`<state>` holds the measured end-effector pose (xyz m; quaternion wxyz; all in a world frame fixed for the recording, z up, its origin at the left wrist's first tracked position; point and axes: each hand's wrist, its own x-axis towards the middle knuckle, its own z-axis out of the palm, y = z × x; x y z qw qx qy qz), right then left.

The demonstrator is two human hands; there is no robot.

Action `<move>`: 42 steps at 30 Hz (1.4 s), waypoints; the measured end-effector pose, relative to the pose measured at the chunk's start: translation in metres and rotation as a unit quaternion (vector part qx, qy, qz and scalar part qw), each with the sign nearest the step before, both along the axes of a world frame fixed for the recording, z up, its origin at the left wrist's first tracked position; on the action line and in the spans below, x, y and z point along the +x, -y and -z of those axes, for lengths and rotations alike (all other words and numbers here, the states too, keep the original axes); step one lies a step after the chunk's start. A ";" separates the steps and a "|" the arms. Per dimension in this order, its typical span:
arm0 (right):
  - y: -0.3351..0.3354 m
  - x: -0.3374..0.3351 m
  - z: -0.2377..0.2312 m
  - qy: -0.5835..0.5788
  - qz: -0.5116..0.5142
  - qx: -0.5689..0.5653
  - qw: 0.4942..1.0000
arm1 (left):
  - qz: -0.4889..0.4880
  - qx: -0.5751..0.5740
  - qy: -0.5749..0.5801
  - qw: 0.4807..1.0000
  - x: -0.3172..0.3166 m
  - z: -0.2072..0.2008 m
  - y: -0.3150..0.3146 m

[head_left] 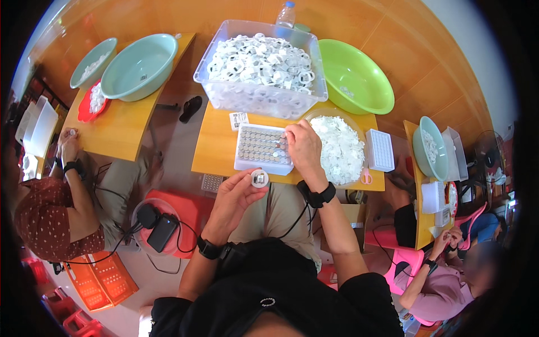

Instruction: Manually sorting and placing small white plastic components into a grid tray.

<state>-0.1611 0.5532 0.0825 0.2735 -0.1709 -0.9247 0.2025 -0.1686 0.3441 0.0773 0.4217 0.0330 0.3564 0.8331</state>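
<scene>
Near the front edge of the table, my left hand (238,194) pinches a small round white plastic casing (259,178), whose face shows metal parts inside. A white tray (252,165) with rows of silver button cells (257,144) lies just beyond it. My right hand (306,149) reaches over the tray's right side with thumb and fingers pinched together at the cells; whatever is between the fingertips is hidden. Close to the right of that hand, a round shallow tray is heaped with small white plastic pieces (339,149).
Behind stands a clear bin (261,101) full of white ring-shaped parts, beside a green basin (359,78). Pink scissors (366,176) and a white slotted tray (380,150) lie at right. Co-workers sit at tables on both sides. A cable hangs by my right wrist.
</scene>
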 end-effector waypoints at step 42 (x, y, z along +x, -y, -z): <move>0.066 0.075 -0.033 -0.037 -0.191 -0.066 0.979 | -0.008 -0.049 -0.087 0.995 0.013 0.002 -0.011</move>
